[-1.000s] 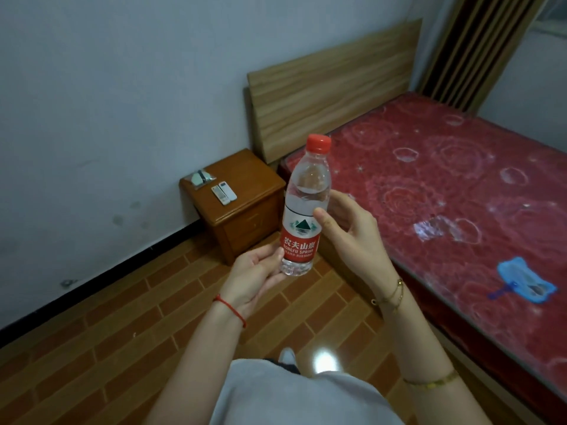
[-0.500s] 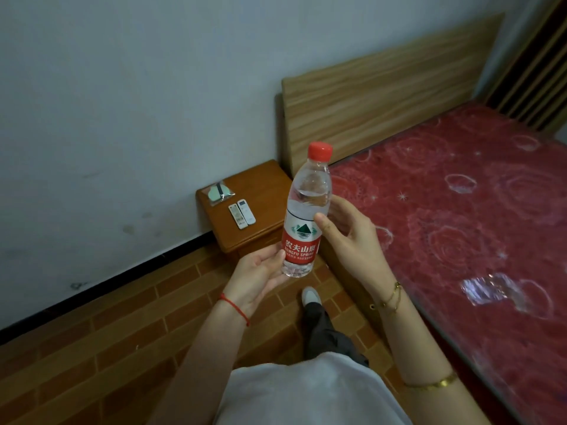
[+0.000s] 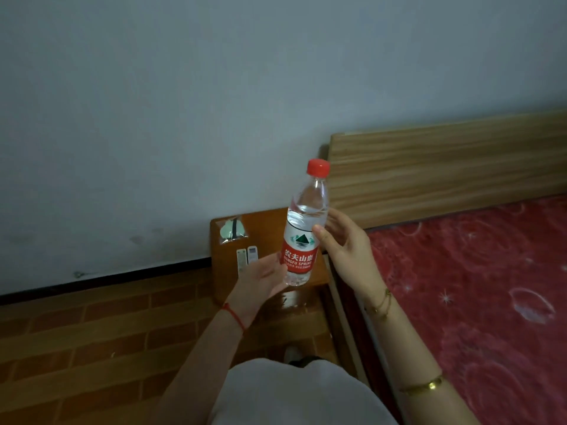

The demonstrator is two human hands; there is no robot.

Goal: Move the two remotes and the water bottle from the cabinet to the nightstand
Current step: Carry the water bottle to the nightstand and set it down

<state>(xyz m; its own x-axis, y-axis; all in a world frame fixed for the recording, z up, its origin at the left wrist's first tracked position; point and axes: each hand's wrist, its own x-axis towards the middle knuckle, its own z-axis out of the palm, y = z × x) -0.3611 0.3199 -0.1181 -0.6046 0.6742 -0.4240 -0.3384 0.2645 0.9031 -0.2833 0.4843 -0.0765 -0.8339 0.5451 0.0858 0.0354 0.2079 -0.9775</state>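
I hold a clear water bottle [image 3: 302, 237] with a red cap and red label upright in front of me, above the wooden nightstand [image 3: 267, 223]. My left hand [image 3: 260, 282] cups its base from the left. My right hand [image 3: 343, 243] grips its middle, thumb on the label. Two white remotes [image 3: 247, 256] lie side by side on the nightstand top, partly hidden by my left hand. The cabinet is out of view.
A clear packet with a pale green item [image 3: 233, 231] lies at the nightstand's back corner. The bed with a red patterned mattress [image 3: 475, 286] and wooden headboard [image 3: 445, 167] stands right of it. A grey wall is behind; brick-pattern floor [image 3: 92, 332] lies to the left.
The view has closed in on the nightstand, which now sits directly under the bottle. Both hands keep the same hold on the bottle.
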